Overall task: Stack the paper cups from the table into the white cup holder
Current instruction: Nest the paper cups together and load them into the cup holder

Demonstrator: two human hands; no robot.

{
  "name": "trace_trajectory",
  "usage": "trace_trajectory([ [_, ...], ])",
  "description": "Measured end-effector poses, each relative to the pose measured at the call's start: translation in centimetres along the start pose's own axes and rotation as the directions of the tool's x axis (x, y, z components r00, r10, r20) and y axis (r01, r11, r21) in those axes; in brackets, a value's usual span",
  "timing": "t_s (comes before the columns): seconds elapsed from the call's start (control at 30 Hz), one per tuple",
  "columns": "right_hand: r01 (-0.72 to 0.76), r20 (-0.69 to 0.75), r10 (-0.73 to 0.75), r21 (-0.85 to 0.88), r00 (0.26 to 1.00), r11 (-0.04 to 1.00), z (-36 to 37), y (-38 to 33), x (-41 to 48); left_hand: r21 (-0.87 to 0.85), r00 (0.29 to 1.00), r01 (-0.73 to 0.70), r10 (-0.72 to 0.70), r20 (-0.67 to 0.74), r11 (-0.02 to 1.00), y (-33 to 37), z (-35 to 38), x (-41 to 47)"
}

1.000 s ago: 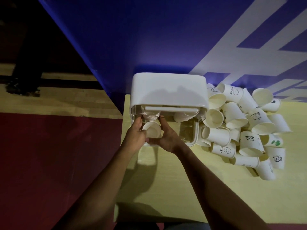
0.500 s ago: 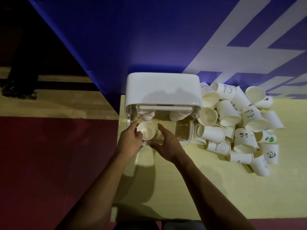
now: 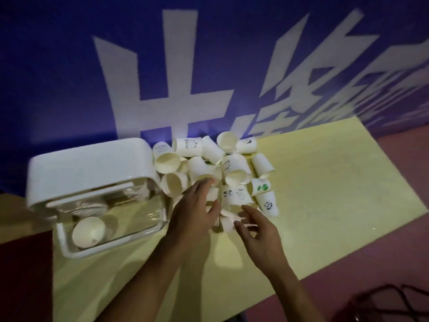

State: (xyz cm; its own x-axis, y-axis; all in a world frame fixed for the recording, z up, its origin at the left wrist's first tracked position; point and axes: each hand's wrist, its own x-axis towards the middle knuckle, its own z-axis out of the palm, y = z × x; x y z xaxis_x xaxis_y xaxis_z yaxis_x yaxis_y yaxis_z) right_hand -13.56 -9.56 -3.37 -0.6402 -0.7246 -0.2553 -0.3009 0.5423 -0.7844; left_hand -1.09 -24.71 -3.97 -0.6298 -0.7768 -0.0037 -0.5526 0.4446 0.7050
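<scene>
Now both of your hands are at the near edge of the pile of paper cups [image 3: 216,168] on the yellow desk [image 3: 325,205]. Your left hand [image 3: 193,212] lies flat with its fingers spread, and the fingertips touch the cups just past it. Your right hand [image 3: 257,225] is just to the right of it, fingers loose and apart, with nothing pinched in its grip. A small cup on its side [image 3: 228,221] lies between your two hands, but the picture is too blurry to tell if either one touches it. The white cup holder [image 3: 88,168] sits to the left of your left hand, close beside the pile. One cup [image 3: 89,231] lies in its clear tray, mouth toward you. Behind the pile stands a blue wall with big white letters [image 3: 162,89].
</scene>
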Motion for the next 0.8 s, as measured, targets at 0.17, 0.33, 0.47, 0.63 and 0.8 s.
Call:
trace_trajectory([
  [0.17,-0.040,0.008,0.040,0.039,0.999,0.998,-7.7,5.1,2.7,0.322,0.998,-0.024,0.004,0.063,0.946,4.0,7.5,7.6],
  [0.33,-0.055,0.065,0.049,0.088,0.997,0.995,-12.2,9.1,5.5,0.417,0.968,0.251,-0.240,-0.080,0.874,6.0,12.5,10.8],
  [0.47,-0.066,0.115,0.062,0.039,0.991,0.997,-13.9,11.0,8.1,0.331,0.928,0.373,-0.351,-0.128,0.867,6.8,13.6,11.5],
  [0.63,-0.050,0.096,0.049,0.002,0.994,0.999,-14.7,11.5,13.4,0.059,0.873,0.454,-0.431,-0.228,0.889,8.9,12.4,10.5],
  [0.8,-0.214,0.082,0.216,-0.034,0.973,0.976,-12.1,11.7,21.5,0.023,0.900,0.365,-0.346,-0.266,0.931,10.7,10.9,9.3],
])
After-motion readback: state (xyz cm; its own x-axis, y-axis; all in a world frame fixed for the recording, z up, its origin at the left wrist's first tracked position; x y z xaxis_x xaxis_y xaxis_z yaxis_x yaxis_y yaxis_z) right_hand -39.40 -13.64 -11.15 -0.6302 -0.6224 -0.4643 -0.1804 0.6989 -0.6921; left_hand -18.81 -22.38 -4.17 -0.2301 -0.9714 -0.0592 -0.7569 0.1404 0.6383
